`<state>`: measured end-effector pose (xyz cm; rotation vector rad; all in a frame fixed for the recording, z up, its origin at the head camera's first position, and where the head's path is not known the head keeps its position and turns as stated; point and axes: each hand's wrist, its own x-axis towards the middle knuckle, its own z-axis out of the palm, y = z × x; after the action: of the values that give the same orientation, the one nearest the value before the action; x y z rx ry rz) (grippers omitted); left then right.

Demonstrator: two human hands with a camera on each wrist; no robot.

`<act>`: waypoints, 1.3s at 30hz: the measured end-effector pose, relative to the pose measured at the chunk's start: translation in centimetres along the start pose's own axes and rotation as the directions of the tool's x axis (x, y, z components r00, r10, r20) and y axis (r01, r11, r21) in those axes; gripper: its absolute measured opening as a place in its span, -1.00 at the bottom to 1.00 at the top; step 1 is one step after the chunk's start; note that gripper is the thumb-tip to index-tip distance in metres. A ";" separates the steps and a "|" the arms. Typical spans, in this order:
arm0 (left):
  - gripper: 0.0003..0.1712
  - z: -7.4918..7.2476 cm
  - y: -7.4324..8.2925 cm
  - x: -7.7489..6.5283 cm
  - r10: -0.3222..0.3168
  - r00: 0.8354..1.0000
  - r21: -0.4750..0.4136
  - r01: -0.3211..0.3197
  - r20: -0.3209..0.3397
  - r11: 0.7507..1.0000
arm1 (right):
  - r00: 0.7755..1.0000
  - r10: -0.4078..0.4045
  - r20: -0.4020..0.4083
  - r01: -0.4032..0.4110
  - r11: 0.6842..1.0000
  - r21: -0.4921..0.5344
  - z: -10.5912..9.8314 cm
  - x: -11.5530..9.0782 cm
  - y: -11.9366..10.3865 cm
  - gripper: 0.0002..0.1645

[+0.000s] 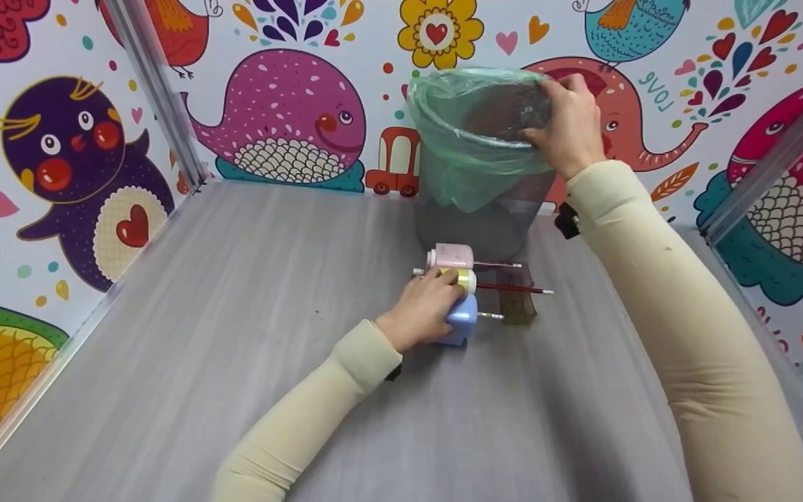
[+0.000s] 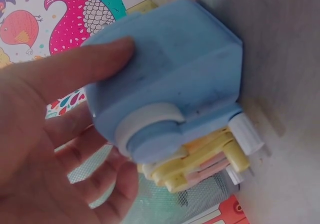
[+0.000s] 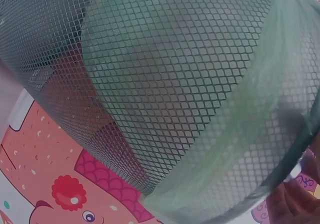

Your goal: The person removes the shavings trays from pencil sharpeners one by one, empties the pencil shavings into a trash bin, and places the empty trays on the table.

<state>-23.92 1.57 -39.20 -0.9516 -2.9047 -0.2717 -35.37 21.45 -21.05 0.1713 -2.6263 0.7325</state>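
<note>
Three crank pencil sharpeners stand side by side: a blue one (image 1: 463, 322), a yellow one (image 1: 463, 280) and a pink one (image 1: 453, 256). Pencils stick out to their right, among them a dark red pencil (image 1: 513, 287). My left hand (image 1: 419, 314) holds the group, its thumb (image 2: 107, 58) across the blue body and its fingertips over the yellow one. At the back, my right hand (image 1: 572, 129) grips the rim of a mesh waste bin (image 1: 471, 223) lined with a green plastic bag (image 1: 471, 178). Dark contents show through the bin's mouth.
Just right of the sharpeners lies a brownish see-through tray (image 1: 516, 307), under the pencil ends. A wall with cartoon animals (image 1: 283, 118) rises behind the bin. Metal posts (image 1: 157, 84) edge the grey table (image 1: 234, 279) at both sides.
</note>
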 end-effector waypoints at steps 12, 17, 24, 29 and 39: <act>-0.51 -0.1 -0.1 -0.1 -0.003 1.000 0.010 0.003 -0.007 1.000 | 0.996 -0.094 -0.011 0.092 0.986 -0.138 0.3 -0.2 -1.0 -0.25; -0.53 0.0 -0.1 -0.1 0.008 1.000 0.011 -0.008 -0.024 1.000 | 0.988 -0.151 -0.014 0.146 0.973 -0.180 0.3 -0.2 -1.0 -0.28; -0.54 0.1 -0.1 -0.2 0.011 1.000 -0.006 -0.011 -0.029 1.000 | 0.980 -0.196 0.009 0.193 0.954 -0.227 0.3 -0.4 -1.0 -0.28; -0.53 0.0 -0.1 -0.2 0.010 1.000 -0.009 -0.010 -0.029 1.000 | 0.976 -0.217 0.015 0.215 0.946 -0.244 0.3 -0.3 -1.2 -0.29; -0.50 0.1 0.2 -0.1 0.006 1.000 0.007 -0.006 -0.021 1.000 | 0.946 -0.324 0.027 0.313 0.886 -0.341 0.3 0.0 -1.1 -0.44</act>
<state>-23.73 1.65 -39.29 -0.9501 -2.8813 -0.2692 -35.26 20.35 -20.80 0.4722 -2.5557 0.1614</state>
